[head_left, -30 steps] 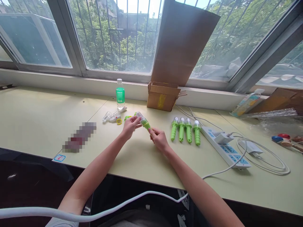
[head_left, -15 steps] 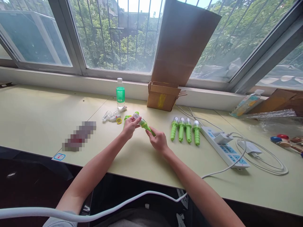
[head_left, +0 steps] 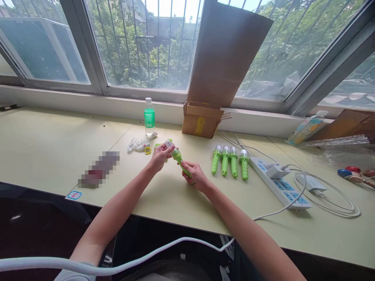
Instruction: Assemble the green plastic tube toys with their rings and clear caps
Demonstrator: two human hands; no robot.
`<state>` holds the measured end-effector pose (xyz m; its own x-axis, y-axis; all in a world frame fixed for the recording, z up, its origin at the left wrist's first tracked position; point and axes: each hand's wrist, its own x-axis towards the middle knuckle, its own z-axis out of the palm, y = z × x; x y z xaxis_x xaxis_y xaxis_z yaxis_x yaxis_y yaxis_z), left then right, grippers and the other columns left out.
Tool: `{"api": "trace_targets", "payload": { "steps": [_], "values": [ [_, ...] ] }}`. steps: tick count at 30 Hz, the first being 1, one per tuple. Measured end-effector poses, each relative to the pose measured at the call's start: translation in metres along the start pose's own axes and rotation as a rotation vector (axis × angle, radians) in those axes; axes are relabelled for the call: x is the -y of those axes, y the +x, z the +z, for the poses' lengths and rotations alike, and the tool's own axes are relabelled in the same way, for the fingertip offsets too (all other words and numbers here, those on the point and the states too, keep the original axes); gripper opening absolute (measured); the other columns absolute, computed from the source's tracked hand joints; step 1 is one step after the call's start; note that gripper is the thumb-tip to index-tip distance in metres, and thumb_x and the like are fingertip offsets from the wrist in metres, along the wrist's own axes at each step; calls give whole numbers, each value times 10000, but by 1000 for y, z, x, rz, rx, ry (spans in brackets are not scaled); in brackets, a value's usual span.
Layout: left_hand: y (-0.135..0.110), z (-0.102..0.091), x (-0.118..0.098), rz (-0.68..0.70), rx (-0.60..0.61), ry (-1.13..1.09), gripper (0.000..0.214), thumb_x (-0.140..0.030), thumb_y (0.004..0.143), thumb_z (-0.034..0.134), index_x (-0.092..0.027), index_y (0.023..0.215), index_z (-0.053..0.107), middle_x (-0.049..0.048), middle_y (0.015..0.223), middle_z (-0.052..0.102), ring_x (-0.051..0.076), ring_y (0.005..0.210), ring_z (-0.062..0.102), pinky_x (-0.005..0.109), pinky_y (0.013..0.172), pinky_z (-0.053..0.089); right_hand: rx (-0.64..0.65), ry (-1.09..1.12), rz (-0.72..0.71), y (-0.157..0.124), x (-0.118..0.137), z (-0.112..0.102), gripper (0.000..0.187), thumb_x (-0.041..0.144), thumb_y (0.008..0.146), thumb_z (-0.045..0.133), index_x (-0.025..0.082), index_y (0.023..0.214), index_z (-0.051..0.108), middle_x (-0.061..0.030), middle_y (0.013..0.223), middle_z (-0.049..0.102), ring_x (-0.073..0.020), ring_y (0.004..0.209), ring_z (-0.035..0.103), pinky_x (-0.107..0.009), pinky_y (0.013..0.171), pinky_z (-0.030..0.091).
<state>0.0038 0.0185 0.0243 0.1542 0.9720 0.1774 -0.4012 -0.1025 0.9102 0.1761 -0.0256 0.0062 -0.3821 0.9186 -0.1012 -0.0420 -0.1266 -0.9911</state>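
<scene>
My right hand (head_left: 193, 176) is wrapped round the handle of a green plastic stick with a clear cap (head_left: 177, 157), holding it slanted above the table (head_left: 43, 144). My left hand (head_left: 159, 156) pinches the clear cap end of that same stick. To the right lie several finished green sticks (head_left: 230, 164) side by side. Behind my left hand are loose clear caps and yellow and green rings (head_left: 141, 145).
A green-labelled bottle (head_left: 149, 116) and an open cardboard box (head_left: 201, 119) stand by the window sill. A white power strip (head_left: 280, 183) with plugs and cables lies at right. Red and blue toys (head_left: 350, 172) sit far right. A white cable (head_left: 117, 265) crosses the foreground.
Both hands have turned the green stick so its cap end points further up and left. My right hand slid down the handle toward me.
</scene>
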Motion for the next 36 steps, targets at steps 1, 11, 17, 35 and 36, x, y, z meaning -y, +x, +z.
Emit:
{"api": "trace_targets", "payload": {
  "steps": [1,11,17,35,36],
  "values": [
    [0,-1,0,0,15,-2,387,-401,688,731,-107,903,599,98,852,688,191,776,658,309,698,517,13,6,9,0,0,-1,534,613,725,591,161,1009,594,74,472,405,-36,343,210,-201,341,133],
    [2,5,10,75,-23,139,477,-461,720,687,-124,1040,579,116,958,687,224,906,657,354,772,534,-183,-513,-320,7,-12,-9,385,505,853,446,164,822,620,31,509,478,-91,412,398,-228,430,331],
    [6,-3,23,212,-260,612,396,-395,801,615,-142,1099,552,105,929,689,201,851,664,332,743,527,-408,-884,-565,14,-23,-15,476,303,832,460,124,1269,508,-115,1047,634,-222,906,594,-330,817,467],
    [-4,-2,35,377,27,1516,295,-277,857,508,-176,1134,518,103,1142,568,250,1078,518,396,943,411,-770,-1341,-331,23,-30,-49,549,-14,677,398,65,1196,562,-203,1340,383,-315,1198,416,-416,939,421],
    [-5,-2,36,369,50,1540,296,-281,852,515,-177,1129,524,103,1147,565,253,1082,512,403,954,402,-757,-1366,-317,23,-30,-50,515,-17,665,407,53,1140,592,-209,1325,397,-316,1197,414,-416,952,411]
  ]
}}
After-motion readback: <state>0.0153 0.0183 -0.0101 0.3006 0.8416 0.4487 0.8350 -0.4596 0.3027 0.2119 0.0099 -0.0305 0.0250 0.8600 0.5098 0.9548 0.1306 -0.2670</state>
